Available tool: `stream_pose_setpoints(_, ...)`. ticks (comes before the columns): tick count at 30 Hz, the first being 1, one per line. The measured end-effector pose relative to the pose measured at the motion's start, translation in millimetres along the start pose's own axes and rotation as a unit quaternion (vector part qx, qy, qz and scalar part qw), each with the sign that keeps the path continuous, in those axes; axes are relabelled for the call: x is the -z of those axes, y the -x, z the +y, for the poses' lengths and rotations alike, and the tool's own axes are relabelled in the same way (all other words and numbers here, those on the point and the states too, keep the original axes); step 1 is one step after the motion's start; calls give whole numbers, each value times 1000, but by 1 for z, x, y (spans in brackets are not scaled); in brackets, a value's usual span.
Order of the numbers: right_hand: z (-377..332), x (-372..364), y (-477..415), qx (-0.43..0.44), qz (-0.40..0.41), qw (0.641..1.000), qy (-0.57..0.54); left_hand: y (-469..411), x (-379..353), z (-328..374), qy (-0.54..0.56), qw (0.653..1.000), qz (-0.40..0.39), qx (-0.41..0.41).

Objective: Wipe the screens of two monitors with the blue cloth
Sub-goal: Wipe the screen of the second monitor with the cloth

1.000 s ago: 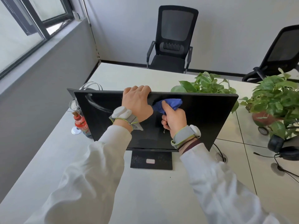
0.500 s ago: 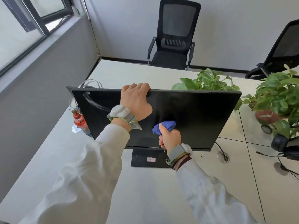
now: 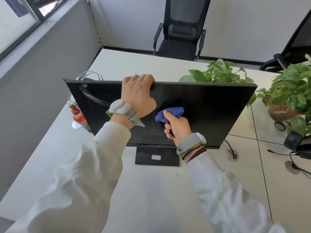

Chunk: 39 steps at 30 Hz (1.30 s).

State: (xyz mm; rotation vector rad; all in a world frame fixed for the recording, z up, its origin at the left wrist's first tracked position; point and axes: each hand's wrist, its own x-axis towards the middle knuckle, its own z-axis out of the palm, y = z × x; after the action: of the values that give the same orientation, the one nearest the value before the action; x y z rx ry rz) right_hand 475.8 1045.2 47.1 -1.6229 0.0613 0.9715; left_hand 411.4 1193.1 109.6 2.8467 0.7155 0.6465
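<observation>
While the right hand (image 3: 178, 127) curls its fingers (image 3: 168, 130) tight round the bunched cloth (image 3: 170, 112), thumb laid along the top, the blue wad presses on the screen (image 3: 210, 111) near its middle. The left hand (image 3: 138, 96) hooks its fingers (image 3: 139, 77), held close together, over the top edge, palm flat on the glass, bracing the panel. A pale curved smear (image 3: 91, 96) shows at the upper left corner, well apart from the cloth. To wipe well, I judge the strokes should overlap and run out to that smear and to the edges, with light even pressure so the stand (image 3: 157, 155) does not rock on the desk (image 3: 151, 190). No second monitor is in view.
</observation>
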Motion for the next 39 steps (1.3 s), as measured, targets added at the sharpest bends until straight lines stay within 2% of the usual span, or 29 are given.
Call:
stream_pose_setpoints(3,32,2,-10,-53,-9,999,12,-1,0,0,1,1000,5,2)
stream_pose_setpoints(12,131,15,-38,-225,20,973,-49,4,-1,2,-8,1000,15,1)
stream_pose_setpoints(19,157,26,-48,-221,-8,973,67,4,0,4,-7,1000,13,2)
stream_pose_setpoints(22,169,43,-42,-210,12,973,95,5,1,4,-8,1000,15,1)
stream_pose_setpoints(28,172,78,-35,-148,72,986,30,7,2,4,-12,1000,10,2)
stream_pose_setpoints(33,146,87,-35,-177,59,975,-121,8,4,6,-6,1000,8,0)
stream_pose_setpoints(39,150,81,-42,-136,121,979,-90,10,4,5,-9,1000,4,3)
